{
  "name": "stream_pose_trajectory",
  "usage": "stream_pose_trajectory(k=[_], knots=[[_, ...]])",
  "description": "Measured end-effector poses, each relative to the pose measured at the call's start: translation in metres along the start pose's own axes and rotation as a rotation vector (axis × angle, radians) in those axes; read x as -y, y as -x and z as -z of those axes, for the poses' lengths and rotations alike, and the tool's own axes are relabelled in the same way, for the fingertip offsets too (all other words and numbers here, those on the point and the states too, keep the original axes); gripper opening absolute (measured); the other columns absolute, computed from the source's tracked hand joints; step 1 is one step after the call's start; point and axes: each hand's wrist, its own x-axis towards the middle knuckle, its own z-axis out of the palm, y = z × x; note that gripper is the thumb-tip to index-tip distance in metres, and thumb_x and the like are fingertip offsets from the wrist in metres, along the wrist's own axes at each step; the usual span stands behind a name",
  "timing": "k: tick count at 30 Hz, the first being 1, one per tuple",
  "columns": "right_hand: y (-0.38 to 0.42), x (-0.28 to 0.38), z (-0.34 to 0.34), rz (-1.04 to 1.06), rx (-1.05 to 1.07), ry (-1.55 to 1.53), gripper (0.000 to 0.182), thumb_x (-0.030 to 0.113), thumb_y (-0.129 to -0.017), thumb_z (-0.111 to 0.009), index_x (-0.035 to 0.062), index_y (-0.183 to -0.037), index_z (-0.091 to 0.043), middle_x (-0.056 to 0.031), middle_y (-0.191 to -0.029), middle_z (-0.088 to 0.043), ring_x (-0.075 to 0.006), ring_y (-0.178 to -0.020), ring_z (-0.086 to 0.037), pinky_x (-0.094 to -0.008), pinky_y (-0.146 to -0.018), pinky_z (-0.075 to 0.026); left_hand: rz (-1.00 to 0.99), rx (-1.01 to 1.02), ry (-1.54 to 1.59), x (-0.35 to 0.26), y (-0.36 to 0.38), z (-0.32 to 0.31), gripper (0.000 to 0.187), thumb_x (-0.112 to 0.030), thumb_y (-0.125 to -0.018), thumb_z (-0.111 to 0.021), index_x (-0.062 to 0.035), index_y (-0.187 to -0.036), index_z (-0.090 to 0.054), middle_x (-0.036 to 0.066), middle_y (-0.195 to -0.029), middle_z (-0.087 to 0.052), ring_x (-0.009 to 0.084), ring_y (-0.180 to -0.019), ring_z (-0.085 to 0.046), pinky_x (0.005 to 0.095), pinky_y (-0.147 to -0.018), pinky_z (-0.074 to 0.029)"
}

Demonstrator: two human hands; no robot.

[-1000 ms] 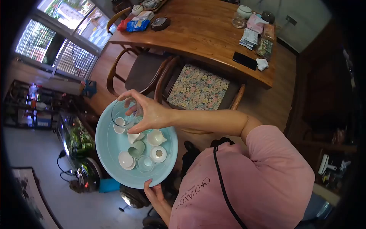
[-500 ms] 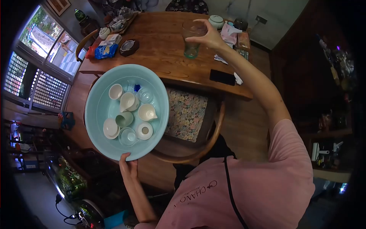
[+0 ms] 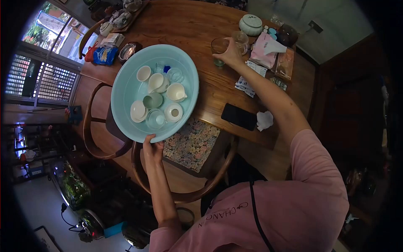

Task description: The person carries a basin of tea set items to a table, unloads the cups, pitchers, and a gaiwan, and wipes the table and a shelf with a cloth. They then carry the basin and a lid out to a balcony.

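My left hand (image 3: 153,148) grips the near rim of a pale turquoise plastic basin (image 3: 119,119), fingers under it and thumb on top. The basin is tilted over the table's front edge. Inside are a white cup (image 3: 143,73), white pitchers (image 3: 176,92), a celadon cup (image 3: 153,100), a white lidded piece (image 3: 138,111), clear glass bowls (image 3: 155,119) and a small blue item (image 3: 167,69). At the table's right side, my right hand (image 3: 231,56) is closed around a clear drinking glass (image 3: 218,62). Another clear glass (image 3: 241,38) stands just behind it.
On the wooden table (image 3: 189,25) are a phone (image 3: 239,117), crumpled tissue (image 3: 264,121), a pink tissue pack (image 3: 265,49), papers (image 3: 251,79), a white lidded jar (image 3: 251,24), an ashtray (image 3: 127,52) and a blue packet (image 3: 105,55). A wooden chair (image 3: 191,197) stands below the basin.
The camera view has shifted. My right hand, with the glass, is now close beside the second glass near the table's right side. The basin stays in my left hand.
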Motion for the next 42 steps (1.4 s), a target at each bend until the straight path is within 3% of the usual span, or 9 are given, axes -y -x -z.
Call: stream_pose_trajectory(k=[11, 18, 21, 26, 32, 36, 39, 41, 42], knots=[[-0.003, -0.011, -0.009, -0.047, 0.039, 0.116, 0.092, 0.031, -0.056, -0.085, -0.0036, -0.125, -0.034, -0.0253, -0.121, -0.047, -0.0368, -0.114, -0.046, -0.0411, -0.096, -0.039, -0.001, 0.08, -0.023, 0.019, -0.088, -0.018, 0.027, 0.001, -0.075, -0.056, -0.0024, -0.101, -0.05, 0.006, -0.09, -0.06, 0.0175, -0.073, -0.062, 0.0267, -0.059, -0.055], [0.031, 0.053, 0.041, 0.287, -0.066, 0.358, 0.091, 0.026, -0.065, -0.08, -0.0027, -0.134, -0.028, -0.0252, -0.124, -0.044, -0.0395, -0.115, -0.042, -0.0434, -0.097, -0.036, -0.032, 0.089, 0.057, 0.023, -0.113, -0.034, 0.019, -0.001, -0.075, -0.058, -0.0003, -0.093, -0.05, 0.007, -0.081, -0.058, 0.0187, -0.066, -0.06, 0.0269, -0.056, -0.055], [0.036, 0.082, 0.052, 0.414, 0.018, 0.294, 0.073, 0.02, -0.069, -0.076, 0.0012, -0.128, -0.038, -0.0209, -0.121, -0.047, -0.0373, -0.11, -0.046, -0.0425, -0.095, -0.038, 0.008, 0.132, 0.007, 0.023, -0.121, -0.034, 0.02, -0.002, -0.075, -0.059, -0.0011, -0.092, -0.049, 0.007, -0.082, -0.057, 0.0181, -0.065, -0.059, 0.0266, -0.056, -0.054], [-0.004, 0.084, -0.012, 0.554, 0.551, 0.26, 0.053, 0.022, -0.069, -0.074, 0.0076, -0.115, -0.051, -0.0158, -0.107, -0.055, -0.0331, -0.095, -0.054, -0.0423, -0.086, -0.044, 0.078, 0.017, -0.033, 0.025, -0.122, -0.044, 0.022, -0.007, -0.076, -0.06, -0.0037, -0.094, -0.048, 0.006, -0.079, -0.056, 0.017, -0.06, -0.058, 0.0246, -0.053, -0.054], [-0.005, 0.123, -0.106, 0.49, 0.784, 0.622, 0.066, 0.033, -0.063, -0.075, 0.0074, -0.117, -0.048, -0.0223, -0.102, -0.056, -0.0363, -0.09, -0.058, -0.0442, -0.077, -0.05, 0.091, 0.0, -0.117, 0.02, -0.092, -0.063, 0.044, -0.027, -0.081, -0.062, -0.0014, -0.113, -0.046, 0.012, -0.094, -0.061, 0.0196, -0.072, -0.064, 0.0263, -0.057, -0.055], [-0.02, 0.117, -0.121, 0.455, 0.989, 0.529, 0.073, 0.031, -0.057, -0.08, 0.006, -0.117, -0.046, -0.0208, -0.1, -0.056, -0.0368, -0.092, -0.058, -0.044, -0.077, -0.05, 0.183, -0.032, -0.178, 0.01, -0.065, -0.072, 0.053, -0.04, -0.085, -0.057, -0.0035, -0.121, -0.043, 0.014, -0.104, -0.061, 0.0187, -0.069, -0.062, 0.0298, -0.058, -0.055], [-0.02, 0.116, -0.084, 0.408, 0.859, 0.52, 0.071, 0.028, -0.059, -0.079, 0.0042, -0.116, -0.043, -0.0206, -0.104, -0.056, -0.0333, -0.094, -0.059, -0.0428, -0.076, -0.05, 0.07, -0.376, -0.345, -0.004, -0.06, -0.058, 0.053, -0.036, -0.085, -0.058, -0.0024, -0.123, -0.043, 0.014, -0.104, -0.06, 0.0227, -0.078, -0.061, 0.0327, -0.064, -0.053], [-0.021, 0.108, -0.064, 0.528, 0.622, 0.066, 0.065, 0.021, -0.064, -0.077, 0.0027, -0.112, -0.038, -0.0233, -0.105, -0.055, -0.0356, -0.094, -0.059, -0.0397, -0.078, -0.05, -0.706, -0.66, -0.959, -0.005, -0.071, -0.044, 0.05, -0.029, -0.083, -0.06, -0.0017, -0.122, -0.044, 0.014, -0.1, -0.06, 0.0273, -0.088, -0.059, 0.037, -0.074, -0.048], [-0.017, 0.108, -0.057, 0.526, 0.624, 0.065, 0.065, 0.021, -0.064, -0.077, 0.0027, -0.112, -0.038, -0.0233, -0.105, -0.055, -0.0356, -0.094, -0.059, -0.0397, -0.078, -0.05, -0.703, -0.66, -0.961, -0.011, -0.073, -0.059, 0.05, -0.029, -0.083, -0.06, -0.0017, -0.122, -0.044, 0.014, -0.1, -0.06, 0.0273, -0.088, -0.059, 0.037, -0.074, -0.048]])
